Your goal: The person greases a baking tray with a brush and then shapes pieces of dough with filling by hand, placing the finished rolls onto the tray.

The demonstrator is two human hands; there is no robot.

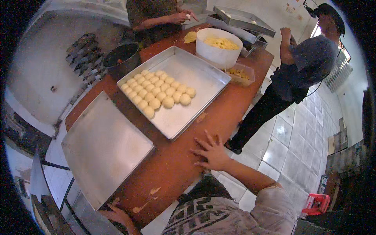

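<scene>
My right hand [213, 153], fingers spread, is at the right edge of the brown table [176, 154] and holds nothing. Low on the left, my left hand [117, 216] is beside the near corner of a bare metal tray [105, 147]. Its fingers look stretched out, though they are dim and partly blurred; whether they touch the tray I cannot tell. Farther along the table sits a second metal tray [205, 80]. Rows of round, pale dough balls [156, 92] cover its left part.
Behind the trays stand a white tub [214, 53] of yellow filling, a clear plastic box [244, 74], stacked metal trays [250, 23] and a dark bucket [123, 58]. One person [152, 19] handles a small pale piece across the table; another [301, 66] stands at right. A red stool [316, 204] is on the floor.
</scene>
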